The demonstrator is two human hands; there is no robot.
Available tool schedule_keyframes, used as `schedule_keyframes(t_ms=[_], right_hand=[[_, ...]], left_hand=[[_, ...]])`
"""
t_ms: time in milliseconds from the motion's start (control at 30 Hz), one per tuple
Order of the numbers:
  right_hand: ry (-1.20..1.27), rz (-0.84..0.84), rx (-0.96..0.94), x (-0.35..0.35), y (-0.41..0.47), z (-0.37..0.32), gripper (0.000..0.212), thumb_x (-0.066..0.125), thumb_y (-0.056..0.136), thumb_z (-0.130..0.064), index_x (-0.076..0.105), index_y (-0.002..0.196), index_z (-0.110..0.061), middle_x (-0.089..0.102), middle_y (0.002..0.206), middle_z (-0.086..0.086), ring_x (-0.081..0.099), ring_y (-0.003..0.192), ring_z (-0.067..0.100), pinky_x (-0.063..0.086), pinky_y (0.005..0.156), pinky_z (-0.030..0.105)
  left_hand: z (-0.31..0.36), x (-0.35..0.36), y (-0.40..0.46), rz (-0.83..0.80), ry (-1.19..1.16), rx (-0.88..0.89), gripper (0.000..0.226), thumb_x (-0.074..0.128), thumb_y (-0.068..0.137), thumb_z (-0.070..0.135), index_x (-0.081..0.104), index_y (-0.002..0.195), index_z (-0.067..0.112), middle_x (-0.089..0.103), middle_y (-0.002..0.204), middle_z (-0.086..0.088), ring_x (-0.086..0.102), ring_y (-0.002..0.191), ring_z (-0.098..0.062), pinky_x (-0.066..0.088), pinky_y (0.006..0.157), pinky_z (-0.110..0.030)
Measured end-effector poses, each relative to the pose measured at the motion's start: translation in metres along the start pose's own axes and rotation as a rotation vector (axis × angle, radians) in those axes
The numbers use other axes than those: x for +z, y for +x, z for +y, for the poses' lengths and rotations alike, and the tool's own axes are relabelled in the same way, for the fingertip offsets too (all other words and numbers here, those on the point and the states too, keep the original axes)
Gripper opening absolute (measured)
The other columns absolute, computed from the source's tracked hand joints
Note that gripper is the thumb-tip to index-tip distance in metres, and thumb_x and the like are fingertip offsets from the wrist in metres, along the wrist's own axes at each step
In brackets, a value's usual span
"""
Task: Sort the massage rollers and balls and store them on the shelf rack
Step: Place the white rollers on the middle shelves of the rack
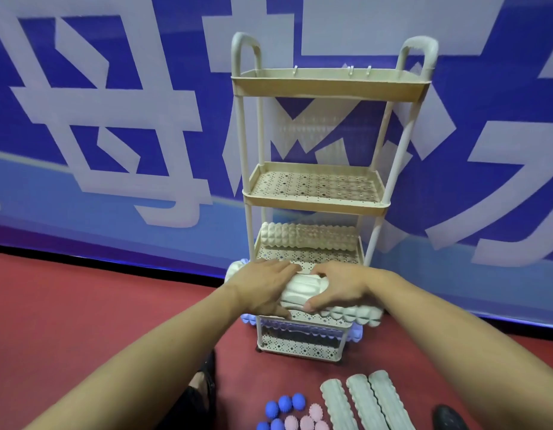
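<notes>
A beige four-tier shelf rack (pixel 315 200) stands on the red floor against a blue banner. My left hand (pixel 262 287) and my right hand (pixel 340 287) both grip a white ridged massage roller (pixel 303 288), held across the front edge of the third tier. A second white knobbly roller (pixel 309 237) lies at the back of that tier. More rollers fill the bottom tier (pixel 300 333). On the floor near me lie three grey-white rollers (pixel 365 401), several blue spiky balls (pixel 284 406) and several pink spiky balls (pixel 309 420).
The top tier (pixel 328 85) and the second tier (pixel 315 184) hold nothing. The blue banner wall (pixel 113 119) stands directly behind the rack. My dark shoes show at the bottom centre (pixel 203 386) and bottom right (pixel 449 418).
</notes>
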State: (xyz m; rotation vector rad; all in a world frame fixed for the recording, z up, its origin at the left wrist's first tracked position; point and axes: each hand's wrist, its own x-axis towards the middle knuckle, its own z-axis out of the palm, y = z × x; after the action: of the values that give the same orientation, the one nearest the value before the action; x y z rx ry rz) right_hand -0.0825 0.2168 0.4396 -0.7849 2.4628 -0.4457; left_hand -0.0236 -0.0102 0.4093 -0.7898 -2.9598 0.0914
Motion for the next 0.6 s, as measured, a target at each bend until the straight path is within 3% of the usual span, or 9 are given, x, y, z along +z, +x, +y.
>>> schedule_keyframes(t_ms=[100,233,367,467,600], right_hand=[[-0.030,0.006,0.023,-0.007,-0.016,0.007,0.075,0.082,0.060,-0.067,0.058,0.119,-0.027,0.069,0.107,-0.011,0.066,0.093,0.011,0.054,0.081,0.030],[0.107,-0.011,0.047,0.005,-0.018,0.006,0.069,0.084,0.069,-0.053,0.051,0.126,-0.035,0.074,0.096,-0.004,0.067,0.073,0.013,0.055,0.065,0.028],[-0.314,0.188,0.060,0.011,0.004,0.005,0.081,0.073,0.070,-0.070,0.046,0.137,-0.035,0.065,0.127,-0.006,0.063,0.112,0.023,0.050,0.092,0.037],[-0.537,0.284,0.161,0.012,0.027,0.009,0.077,0.069,0.073,-0.069,0.046,0.134,-0.026,0.062,0.130,0.005,0.059,0.118,0.030,0.043,0.095,0.043],[-0.524,0.382,0.273,0.014,0.058,0.021,0.078,0.066,0.077,-0.067,0.044,0.136,-0.021,0.056,0.134,0.011,0.055,0.122,0.034,0.039,0.099,0.047]], left_hand=[[-0.019,0.002,-0.018,-0.017,-0.014,-0.134,0.086,0.064,0.073,0.075,0.041,0.138,0.024,0.058,0.127,0.004,0.056,0.114,-0.022,0.047,0.090,-0.038],[-0.025,0.005,-0.018,0.033,-0.019,-0.158,0.080,0.066,0.073,0.072,0.044,0.134,0.027,0.057,0.126,0.007,0.052,0.112,-0.019,0.047,0.084,-0.036],[-0.027,0.021,-0.014,0.031,-0.055,-0.260,0.083,0.062,0.077,0.072,0.038,0.142,0.026,0.050,0.136,0.005,0.050,0.122,-0.021,0.046,0.095,-0.039],[-0.034,0.039,-0.016,0.008,-0.069,-0.377,0.079,0.057,0.087,0.066,0.031,0.149,0.024,0.045,0.144,0.001,0.049,0.129,-0.025,0.044,0.103,-0.041],[-0.047,0.062,-0.027,-0.024,-0.074,-0.421,0.068,0.046,0.093,0.065,0.032,0.149,0.028,0.048,0.139,0.001,0.053,0.122,-0.024,0.046,0.096,-0.040]])
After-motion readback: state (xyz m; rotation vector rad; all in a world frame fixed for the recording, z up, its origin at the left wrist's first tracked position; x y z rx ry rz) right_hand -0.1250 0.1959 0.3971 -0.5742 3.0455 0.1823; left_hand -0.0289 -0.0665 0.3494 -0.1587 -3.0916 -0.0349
